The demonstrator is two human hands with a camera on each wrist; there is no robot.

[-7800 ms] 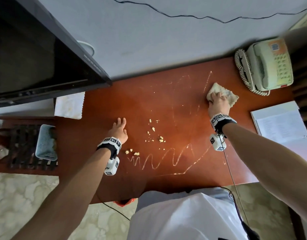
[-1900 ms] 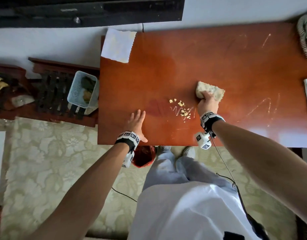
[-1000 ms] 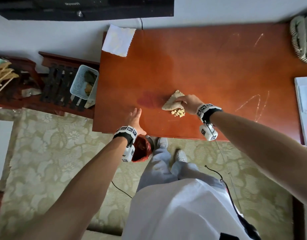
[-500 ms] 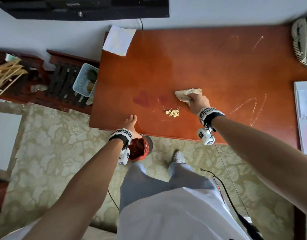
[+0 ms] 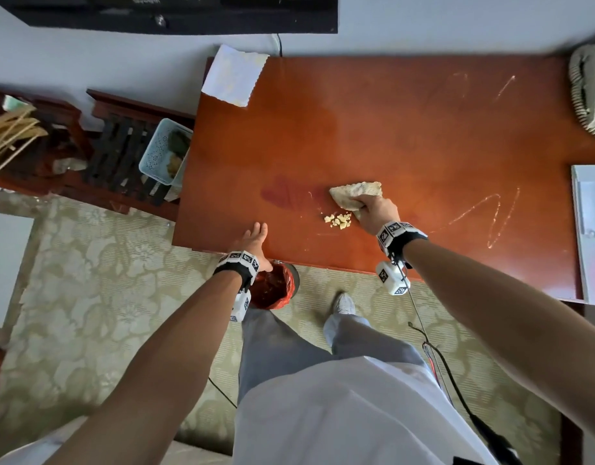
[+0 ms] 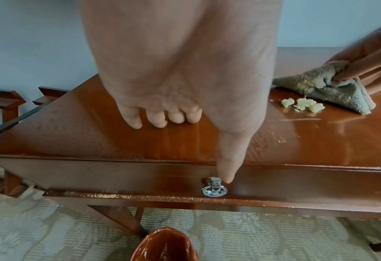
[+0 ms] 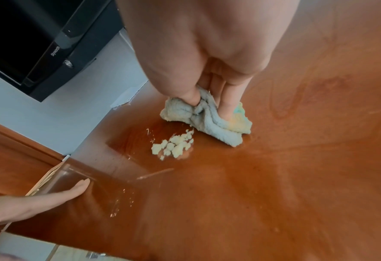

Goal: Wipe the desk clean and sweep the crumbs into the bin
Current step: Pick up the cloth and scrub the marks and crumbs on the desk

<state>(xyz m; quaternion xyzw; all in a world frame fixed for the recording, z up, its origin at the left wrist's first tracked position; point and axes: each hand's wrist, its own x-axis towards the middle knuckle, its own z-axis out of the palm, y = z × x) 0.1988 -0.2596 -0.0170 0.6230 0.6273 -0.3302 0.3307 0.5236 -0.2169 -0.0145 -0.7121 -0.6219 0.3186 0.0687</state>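
My right hand (image 5: 376, 209) grips a bunched beige cloth (image 5: 353, 195) pressed onto the wooden surface (image 5: 406, 129), just beside a small heap of pale crumbs (image 5: 338, 220). My left hand (image 5: 254, 237) lies flat, fingers straight, at the surface's near edge. Below that edge stands a bin (image 5: 272, 290) with a red liner.

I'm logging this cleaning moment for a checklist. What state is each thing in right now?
Cloth: bunched, gripped by the right hand, on the desk.
Crumbs: gathered in one small pile beside the cloth, not yet in the bin.
Desk: pale streaks remain on its right part.
Bin: open, red-lined, on the floor below the desk's front edge.
Left hand: flat at the desk's front edge, holding nothing.
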